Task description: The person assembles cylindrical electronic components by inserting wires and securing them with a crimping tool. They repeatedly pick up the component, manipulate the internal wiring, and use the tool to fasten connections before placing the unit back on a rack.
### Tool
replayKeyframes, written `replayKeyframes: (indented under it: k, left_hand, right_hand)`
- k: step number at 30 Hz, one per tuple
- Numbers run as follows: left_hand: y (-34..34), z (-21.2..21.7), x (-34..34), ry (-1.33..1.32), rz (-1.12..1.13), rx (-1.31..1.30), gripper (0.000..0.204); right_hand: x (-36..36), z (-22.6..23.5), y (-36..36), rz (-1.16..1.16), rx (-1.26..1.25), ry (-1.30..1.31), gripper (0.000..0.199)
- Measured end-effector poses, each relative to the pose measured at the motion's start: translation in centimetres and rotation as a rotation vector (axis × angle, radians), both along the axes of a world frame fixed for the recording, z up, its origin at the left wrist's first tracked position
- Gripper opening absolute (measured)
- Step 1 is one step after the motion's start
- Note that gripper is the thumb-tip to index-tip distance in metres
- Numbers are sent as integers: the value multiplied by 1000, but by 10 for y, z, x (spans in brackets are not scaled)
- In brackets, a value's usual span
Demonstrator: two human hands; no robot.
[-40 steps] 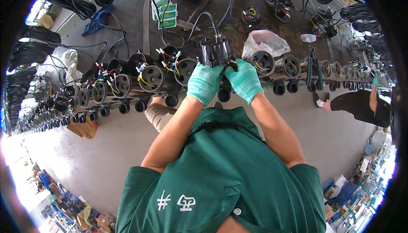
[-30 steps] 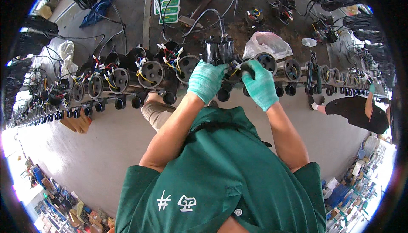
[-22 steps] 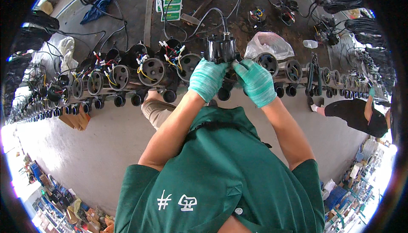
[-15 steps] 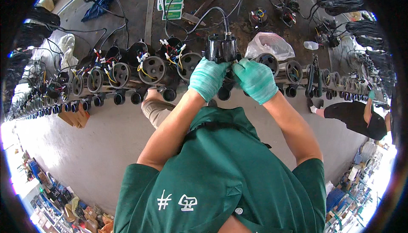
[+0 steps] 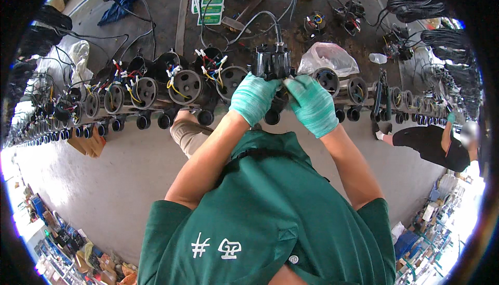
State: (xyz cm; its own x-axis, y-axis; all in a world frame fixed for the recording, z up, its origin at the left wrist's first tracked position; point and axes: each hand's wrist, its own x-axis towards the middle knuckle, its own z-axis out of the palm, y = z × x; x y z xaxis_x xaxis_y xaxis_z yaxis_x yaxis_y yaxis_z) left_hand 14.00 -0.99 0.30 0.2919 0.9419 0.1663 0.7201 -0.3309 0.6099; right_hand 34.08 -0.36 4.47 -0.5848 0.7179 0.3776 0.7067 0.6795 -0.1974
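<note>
A glossy black cap-like housing (image 5: 272,60), with a black cable (image 5: 276,27) rising from its top, stands at the bench edge in front of me. My left hand (image 5: 254,98), in a green knit glove, is closed on the housing's lower left side. Close by on the right, my right hand (image 5: 313,104), gloved alike, has its thumb and fingertips pinched together by the housing's lower rim. Whatever lies between those fingertips is too small to make out. Part of a dark cylinder shows below, between my hands. Left of them is an open-ended pump body (image 5: 232,81) with coloured wires.
Similar cylinders (image 5: 188,86) line the bench edge both ways, several trailing wires. Behind lie a clear plastic bag (image 5: 328,59), a hammer (image 5: 235,24), green-and-white labels (image 5: 212,10) and a blue cloth (image 5: 119,8). Pliers (image 5: 382,92) stand at right; a co-worker (image 5: 434,144) is farther right.
The black housing has turned slightly under my left hand. My right hand has shifted a little down, its fingertips still near the housing's rim.
</note>
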Motion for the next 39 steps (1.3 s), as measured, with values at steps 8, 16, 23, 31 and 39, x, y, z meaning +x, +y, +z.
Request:
replayKeyframes:
  k: [8, 16, 23, 31, 39]
  left_hand:
    - [3, -8, 0, 21, 23, 87, 9]
    - [3, -2, -3, -59, -2, 1, 15]
    - [5, -10, -1, 35, -41, 67, 22]
    - [1, -12, -1, 82, -69, 148, 24]
    - [-1, -23, -4, 189, -74, 239, 28]
  right_hand:
    - [5, 9, 31, 292, 189, -197, 32]
    - [1, 10, 32, 353, 154, -273, 12]
    - [-14, -1, 11, -91, -322, 36, 15]
    - [-12, -1, 6, -350, -781, 489, 18]
    - [59, 67, 139, -318, -722, -372, 32]
